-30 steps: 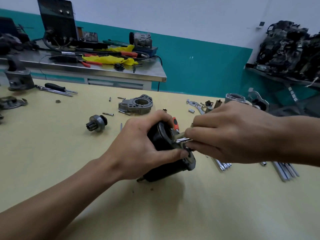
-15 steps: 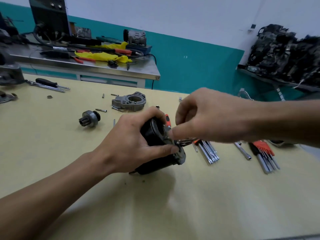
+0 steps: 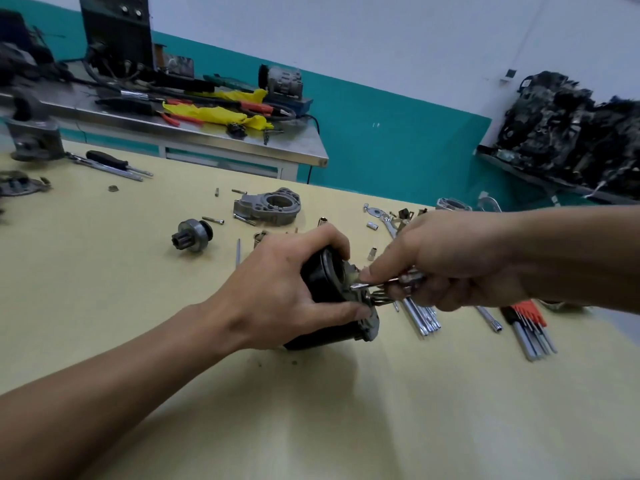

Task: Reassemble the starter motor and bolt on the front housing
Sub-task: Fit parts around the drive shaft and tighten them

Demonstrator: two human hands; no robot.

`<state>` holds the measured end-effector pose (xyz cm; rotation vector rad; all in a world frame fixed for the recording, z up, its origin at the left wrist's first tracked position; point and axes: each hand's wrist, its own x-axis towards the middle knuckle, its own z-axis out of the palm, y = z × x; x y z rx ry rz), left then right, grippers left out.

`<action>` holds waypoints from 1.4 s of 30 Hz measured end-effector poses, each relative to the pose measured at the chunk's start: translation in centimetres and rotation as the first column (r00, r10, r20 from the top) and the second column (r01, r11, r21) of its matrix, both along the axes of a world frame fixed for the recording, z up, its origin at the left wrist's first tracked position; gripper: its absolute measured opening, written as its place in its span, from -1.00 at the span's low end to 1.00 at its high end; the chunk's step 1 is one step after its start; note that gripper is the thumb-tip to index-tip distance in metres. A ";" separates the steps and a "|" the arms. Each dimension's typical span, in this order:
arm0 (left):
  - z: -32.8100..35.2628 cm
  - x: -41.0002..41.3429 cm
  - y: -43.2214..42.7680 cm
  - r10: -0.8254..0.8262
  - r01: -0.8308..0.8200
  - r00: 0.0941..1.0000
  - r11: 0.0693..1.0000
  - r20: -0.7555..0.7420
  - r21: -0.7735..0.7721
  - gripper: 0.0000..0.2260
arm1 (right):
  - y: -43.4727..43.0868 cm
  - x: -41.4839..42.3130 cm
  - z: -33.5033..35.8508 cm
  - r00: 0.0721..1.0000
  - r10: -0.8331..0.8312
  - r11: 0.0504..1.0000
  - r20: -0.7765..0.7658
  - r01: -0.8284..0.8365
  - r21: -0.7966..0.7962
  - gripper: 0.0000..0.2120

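Yellow table [image 3: 104, 289]: one starter motor [image 3: 318, 282], axis left-right, shaft end right; my left hand [image 3: 277, 292] wraps it, my right hand [image 3: 460, 258] pinches metal tool [image 3: 405, 279]; one front housing [image 3: 270, 206] far.

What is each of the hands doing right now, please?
Left hand: grips the black motor body.
Right hand: holds a small metal tool against it.

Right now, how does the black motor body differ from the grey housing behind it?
The motor body is black and gripped by the left hand; the front housing is grey and lies untouched on the table. The tool in the right hand meets the motor body, not the front housing.
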<state>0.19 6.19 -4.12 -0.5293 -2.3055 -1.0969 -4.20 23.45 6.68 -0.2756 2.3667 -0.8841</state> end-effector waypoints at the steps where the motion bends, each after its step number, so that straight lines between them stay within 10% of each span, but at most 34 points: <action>1: 0.0 0.0 0.0 0.007 -0.007 1.000 1.000 0.003 0.004 -0.54 | 0.0 0.1 0.2 0.998 0.038 0.998 -0.050 -0.035 0.052 -0.76; 3: 0.1 0.0 0.0 0.017 -0.017 1.000 1.000 0.008 0.015 -0.54 | 0.5 0.3 0.0 0.858 0.290 0.953 -0.424 -0.217 0.213 -0.80; 5: 0.1 0.0 0.0 0.010 -0.010 1.000 1.000 0.008 0.015 -0.55 | 1.3 0.4 -0.1 0.390 0.586 0.801 -0.710 -0.408 0.437 -0.82; 8: 0.1 -0.1 0.1 -0.007 0.006 1.000 1.000 0.023 0.016 -0.55 | 2.3 -0.3 -0.3 -0.313 0.742 0.463 -0.593 -0.400 0.791 -0.85; 10: 0.0 0.0 0.1 -0.004 0.004 1.000 1.000 0.020 0.007 -0.55 | 2.4 -1.1 -0.3 -0.484 0.724 0.395 -0.491 -0.292 0.871 -0.83; 13: 0.0 -0.2 0.0 0.001 -0.001 1.000 1.000 0.017 0.020 -0.56 | 2.1 -1.0 -0.7 -0.368 0.767 0.413 -0.526 -0.344 0.843 -0.79; 14: 0.0 -0.2 0.0 0.005 -0.005 1.000 1.000 0.018 0.028 -0.56 | 1.5 -0.8 -0.9 -0.140 0.775 0.524 -0.616 -0.403 0.750 -0.74; 16: -0.1 -0.1 0.0 0.011 -0.011 1.000 1.000 0.006 0.021 -0.55 | 0.0 -0.2 0.0 0.668 0.500 0.863 -0.551 -0.327 0.386 -0.66; 18: 0.0 -0.1 0.2 0.006 -0.006 1.000 1.000 -0.011 -0.012 -0.55 | -0.5 -0.3 0.4 0.991 0.107 0.981 -0.081 -0.092 0.172 -0.68; 20: 0.0 -0.2 0.0 0.020 -0.020 1.000 1.000 -0.007 0.003 -0.56 | -0.9 -0.2 0.7 0.996 0.086 0.979 -0.013 -0.082 0.187 -0.70; 22: 0.1 -0.2 -0.1 0.030 -0.030 1.000 0.999 0.003 0.022 -0.57 | -0.4 -0.2 0.4 0.913 0.262 0.947 -0.314 -0.179 0.267 -0.73; 25: 0.2 -0.2 -0.2 0.015 -0.015 1.000 1.000 -0.005 0.012 -0.58 | 0.9 -0.2 -0.1 0.343 0.627 0.772 -0.699 -0.396 0.498 -0.82; 28: 0.1 -0.3 -0.2 0.015 -0.015 1.000 1.000 0.004 0.017 -0.59 | 1.8 -0.8 -0.1 -0.323 0.771 0.427 -0.548 -0.377 0.822 -0.84; 30: 0.1 -0.3 -0.2 0.018 -0.018 1.000 1.000 -0.001 0.017 -0.59 | 1.9 -1.3 -0.2 -0.457 0.762 0.345 -0.459 -0.313 0.885 -0.81; 32: 0.1 -0.3 -0.2 0.016 -0.016 1.000 1.000 -0.002 0.026 -0.59 | 1.4 -1.1 -0.3 -0.314 0.809 0.374 -0.497 -0.377 0.847 -0.83; 33: 0.1 -0.3 -0.2 0.015 -0.015 1.000 0.999 -0.001 0.033 -0.59 | 0.9 -1.1 -0.3 -0.092 0.813 0.482 -0.575 -0.447 0.753 -0.79; 36: 0.1 -0.2 0.0 0.001 -0.001 1.000 1.000 -0.003 0.023 -0.57 | -0.7 -0.8 0.7 0.886 0.361 0.918 -0.290 -0.283 0.279 -0.69; 39: 0.2 -0.1 -0.1 0.011 -0.011 1.000 1.000 -0.002 0.017 -0.58 | -1.5 -0.7 1.2 0.991 0.126 0.979 0.034 -0.130 0.159 -0.60; 42: 0.2 -0.2 -0.2 0.020 -0.020 1.000 0.999 0.017 0.040 -0.59 | -1.1 -0.4 1.2 0.816 0.411 0.895 -0.406 -0.276 0.350 -0.78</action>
